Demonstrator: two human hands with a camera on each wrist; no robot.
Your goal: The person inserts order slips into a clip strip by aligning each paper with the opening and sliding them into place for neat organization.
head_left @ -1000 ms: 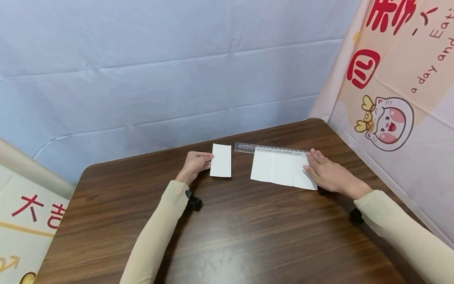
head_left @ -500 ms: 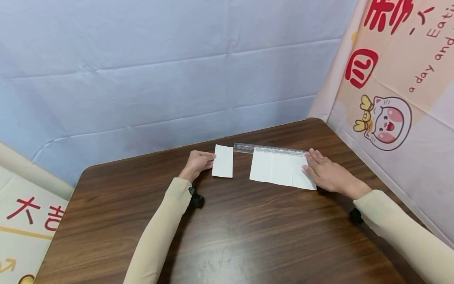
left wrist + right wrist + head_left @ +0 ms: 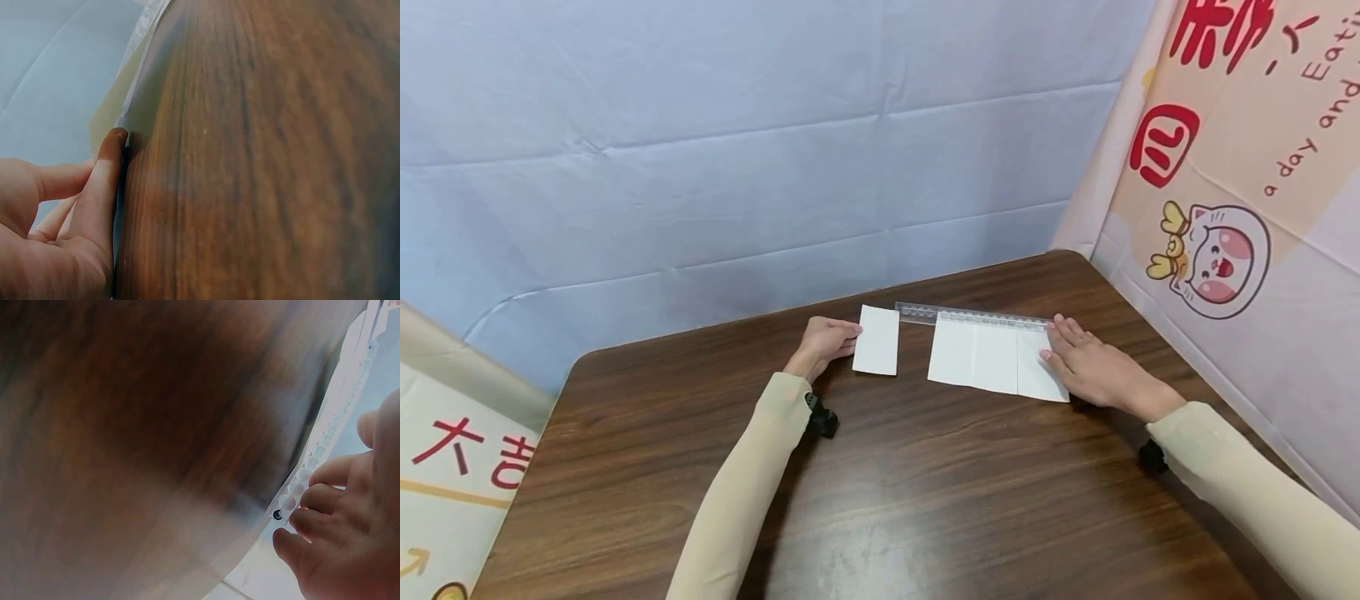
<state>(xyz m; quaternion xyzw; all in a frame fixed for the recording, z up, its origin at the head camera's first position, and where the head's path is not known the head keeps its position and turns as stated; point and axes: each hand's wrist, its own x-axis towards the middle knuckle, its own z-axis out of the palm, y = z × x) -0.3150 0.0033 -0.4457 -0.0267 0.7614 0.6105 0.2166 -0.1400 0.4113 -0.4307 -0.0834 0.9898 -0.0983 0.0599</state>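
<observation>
My left hand pinches the left edge of a small white paper rectangle between thumb and fingers. In the left wrist view, the paper tilts slightly up from the tabletop at the fingertips. To its right lies a wider white sheet, marked by upright lines like creases or joins. A clear plastic ruler runs along that sheet's top edge. My right hand rests with extended fingers on the ruler's right end and the sheet's right side. The right wrist view shows those fingers along the ruler.
Everything lies near the back of a dark wood-grain table with rounded corners. A pale blue cloth hangs behind it. Printed cloth banners stand close along the right and left sides.
My left hand has slid the small paper a little to the right, so its top right corner now comes up to the ruler's left end. My right hand stays in place.
</observation>
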